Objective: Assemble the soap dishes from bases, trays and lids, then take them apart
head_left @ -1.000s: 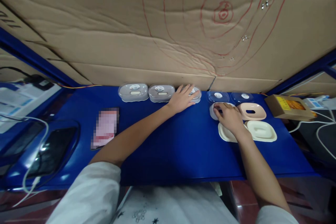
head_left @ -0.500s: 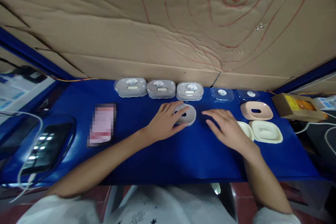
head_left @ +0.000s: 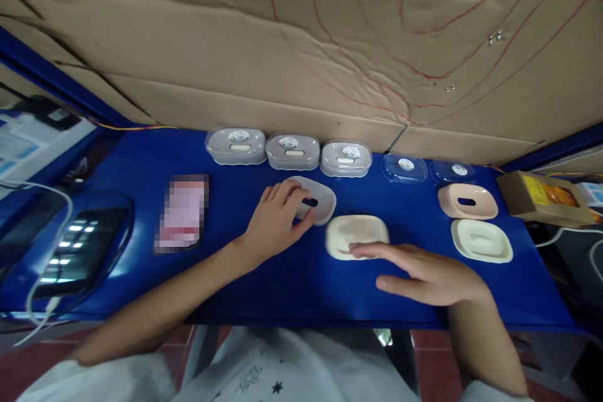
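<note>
A grey oval shell with a dark slot lies on the blue table. My left hand has its curled fingers and thumb on the shell's left side, gripping it. Just to the right and nearer me is a cream oval tray, slightly blurred. Over its near right edge reaches my right hand, fingers stretched out and thumb apart. The fingertips overlap the tray; whether they press on it I cannot tell.
Along the back stand three grey boxes with clear covers, then two clear lids. At right are a peach slotted shell, another cream tray and a cardboard carton. A phone lies at left.
One cream tray has come from the right to the middle, and my right hand is now lower at its edge. My left hand has shifted left together with the grey shell.
</note>
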`<state>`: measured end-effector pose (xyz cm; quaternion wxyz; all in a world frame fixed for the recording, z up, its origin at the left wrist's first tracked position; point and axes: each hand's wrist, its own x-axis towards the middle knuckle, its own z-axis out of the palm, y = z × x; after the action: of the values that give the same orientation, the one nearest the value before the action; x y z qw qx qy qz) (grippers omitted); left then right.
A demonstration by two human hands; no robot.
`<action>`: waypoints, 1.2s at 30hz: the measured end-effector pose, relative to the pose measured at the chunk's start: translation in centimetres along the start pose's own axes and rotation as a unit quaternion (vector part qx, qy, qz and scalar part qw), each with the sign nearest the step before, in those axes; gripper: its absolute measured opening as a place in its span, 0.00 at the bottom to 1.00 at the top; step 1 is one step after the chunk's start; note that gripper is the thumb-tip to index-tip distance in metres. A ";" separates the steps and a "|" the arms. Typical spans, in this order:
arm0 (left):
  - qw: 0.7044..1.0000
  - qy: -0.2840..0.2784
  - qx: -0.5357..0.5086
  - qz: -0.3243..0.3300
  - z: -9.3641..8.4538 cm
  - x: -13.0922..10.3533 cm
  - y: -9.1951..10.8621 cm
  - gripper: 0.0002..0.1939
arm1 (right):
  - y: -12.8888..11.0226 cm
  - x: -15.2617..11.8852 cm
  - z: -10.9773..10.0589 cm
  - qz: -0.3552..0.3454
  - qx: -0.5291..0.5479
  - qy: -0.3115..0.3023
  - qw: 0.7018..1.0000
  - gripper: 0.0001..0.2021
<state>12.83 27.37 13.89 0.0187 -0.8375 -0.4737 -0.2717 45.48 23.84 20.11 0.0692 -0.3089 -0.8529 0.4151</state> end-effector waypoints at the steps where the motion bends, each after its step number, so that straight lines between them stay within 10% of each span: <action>1: 1.000 -0.008 -0.019 0.014 -0.4 -0.2 0.1 0.11 | -0.7 0.4 0.1 -0.034 0.011 0.000 0.999 0.25; 9: 0.957 -0.122 -0.077 0.253 -0.2 -4.0 1.8 0.20 | 2.6 4.0 3.1 0.000 -0.110 0.168 0.980 0.17; 20: 0.989 -0.142 0.033 -0.015 -2.5 -0.9 -6.5 0.22 | 2.7 3.8 4.3 0.002 -0.151 0.064 0.986 0.20; 29: 0.986 -0.149 0.041 0.062 -1.2 -1.6 -4.7 0.12 | 3.6 5.5 6.3 0.027 -0.227 0.154 0.961 0.21; 36: 0.981 -0.017 -0.112 0.156 -1.3 -2.1 -1.2 0.10 | 4.9 5.3 5.3 -0.014 -0.121 0.253 0.960 0.51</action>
<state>10.45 26.01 13.74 -0.0409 -0.9023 -0.3046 -0.3024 41.51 25.71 12.30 0.2510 -0.3977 -0.8556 0.2162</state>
